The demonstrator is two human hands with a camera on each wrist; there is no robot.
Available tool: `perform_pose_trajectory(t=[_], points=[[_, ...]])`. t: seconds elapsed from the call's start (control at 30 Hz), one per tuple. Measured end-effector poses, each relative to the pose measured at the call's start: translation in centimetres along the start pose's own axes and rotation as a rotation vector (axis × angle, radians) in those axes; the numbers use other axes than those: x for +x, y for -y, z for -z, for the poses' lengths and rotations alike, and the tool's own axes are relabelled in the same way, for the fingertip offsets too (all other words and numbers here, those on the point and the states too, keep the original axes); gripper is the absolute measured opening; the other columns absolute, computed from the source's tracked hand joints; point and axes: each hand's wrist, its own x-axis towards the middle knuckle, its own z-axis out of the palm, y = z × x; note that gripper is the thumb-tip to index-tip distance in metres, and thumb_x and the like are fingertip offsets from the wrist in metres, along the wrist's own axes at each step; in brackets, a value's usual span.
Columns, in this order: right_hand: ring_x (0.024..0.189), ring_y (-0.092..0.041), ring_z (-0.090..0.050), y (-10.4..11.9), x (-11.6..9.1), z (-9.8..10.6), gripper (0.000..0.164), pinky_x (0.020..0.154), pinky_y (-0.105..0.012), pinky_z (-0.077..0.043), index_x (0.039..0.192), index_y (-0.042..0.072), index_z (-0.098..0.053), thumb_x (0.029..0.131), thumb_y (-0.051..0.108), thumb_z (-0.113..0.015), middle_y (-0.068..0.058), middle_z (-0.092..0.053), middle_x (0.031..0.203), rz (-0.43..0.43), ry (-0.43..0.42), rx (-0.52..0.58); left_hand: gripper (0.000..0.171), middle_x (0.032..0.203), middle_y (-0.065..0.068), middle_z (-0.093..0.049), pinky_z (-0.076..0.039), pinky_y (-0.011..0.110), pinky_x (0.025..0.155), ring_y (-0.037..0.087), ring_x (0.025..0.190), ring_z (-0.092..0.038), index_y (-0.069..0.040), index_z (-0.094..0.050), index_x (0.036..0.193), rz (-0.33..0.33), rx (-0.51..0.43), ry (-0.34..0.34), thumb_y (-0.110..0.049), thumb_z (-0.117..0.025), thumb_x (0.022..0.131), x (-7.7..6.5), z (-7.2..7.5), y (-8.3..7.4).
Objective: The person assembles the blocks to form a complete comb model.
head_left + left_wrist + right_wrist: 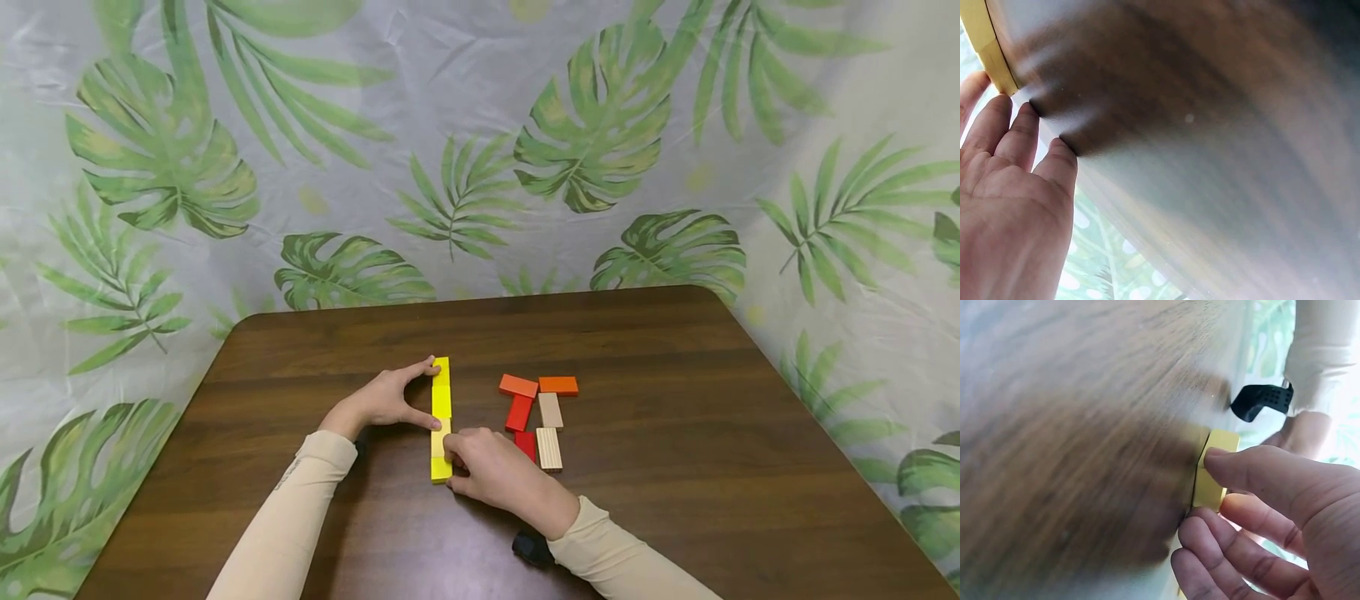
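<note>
Several yellow wooden blocks (442, 402) lie end to end in a straight row running away from me on the table. My left hand (386, 398) reaches in from the left with its fingers spread. Its fingertips touch the far end of the row, and its thumb touches a paler block farther down. In the left wrist view the other fingertips (1057, 147) rest on the tabletop. At the near end, my right hand (495, 471) pinches the last yellow block (1210, 487) between thumb and curled fingers. The right hand partly hides that block.
Right of the row lie two orange blocks (558, 386), red blocks (519, 412), a plain pale wooden block (551, 410) and a striped wooden block (549, 450). They sit close together on the brown table (675, 433). A leaf-patterned curtain (480, 150) hangs behind the table.
</note>
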Motion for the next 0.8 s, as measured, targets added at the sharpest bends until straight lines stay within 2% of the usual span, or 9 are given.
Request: perform_pose_trajectory(t=[0.23, 0.4, 0.53, 0.7, 0.8], points=[[0.066, -0.005, -0.043, 0.2, 0.1, -0.1, 0.025, 0.058, -0.017, -0.039, 0.093, 0.01, -0.067, 0.085, 0.013, -0.091, 0.008, -0.05, 0.072, -0.004, 0.01, 0.005, 0.098, 0.179, 0.002, -0.026, -0.023, 0.068, 0.13, 0.038, 0.164, -0.029, -0.021, -0.047, 0.164, -0.012, -0.005, -0.003, -0.053, -0.092, 0.082, -0.3, 0.0, 0.3], [0.068, -0.006, -0.045, 0.3, 0.2, 0.0, 0.027, 0.06, -0.017, -0.041, 0.097, 0.009, -0.067, 0.085, 0.015, -0.091, 0.007, -0.052, 0.074, -0.003, 0.018, 0.01, 0.097, 0.179, 0.002, -0.027, -0.025, 0.067, 0.13, 0.037, 0.164, -0.029, -0.021, -0.048, 0.163, -0.012, -0.006, -0.008, -0.051, -0.093, 0.082, -0.4, 0.1, 0.4], [0.071, -0.006, -0.046, 0.3, -0.1, 0.3, 0.03, 0.063, -0.017, -0.043, 0.103, 0.008, -0.069, 0.086, 0.018, -0.092, 0.005, -0.057, 0.078, -0.011, 0.036, 0.023, 0.098, 0.179, 0.002, -0.027, -0.03, 0.063, 0.13, 0.037, 0.164, -0.03, -0.022, -0.047, 0.163, -0.016, -0.012, -0.004, -0.052, -0.092, 0.082, -0.3, 0.1, 0.3], [0.074, -0.006, -0.051, -0.1, -0.6, 1.0, 0.031, 0.067, -0.019, -0.049, 0.11, 0.005, -0.072, 0.088, 0.018, -0.091, -0.001, -0.065, 0.084, -0.027, 0.042, 0.092, 0.098, 0.179, 0.001, -0.026, -0.025, 0.067, 0.13, 0.039, 0.165, -0.028, -0.022, -0.046, 0.164, -0.017, 0.0, 0.001, -0.054, -0.091, 0.083, -0.1, 0.1, 0.1], [0.078, -0.008, -0.059, -0.7, -0.8, 1.8, 0.03, 0.072, -0.021, -0.054, 0.111, 0.005, -0.073, 0.089, 0.015, -0.089, -0.002, -0.07, 0.088, -0.034, 0.026, 0.141, 0.099, 0.18, 0.002, -0.027, -0.024, 0.068, 0.13, 0.04, 0.164, -0.028, -0.022, -0.046, 0.164, -0.008, 0.005, -0.001, -0.054, -0.091, 0.082, -0.1, 0.0, 0.1]])
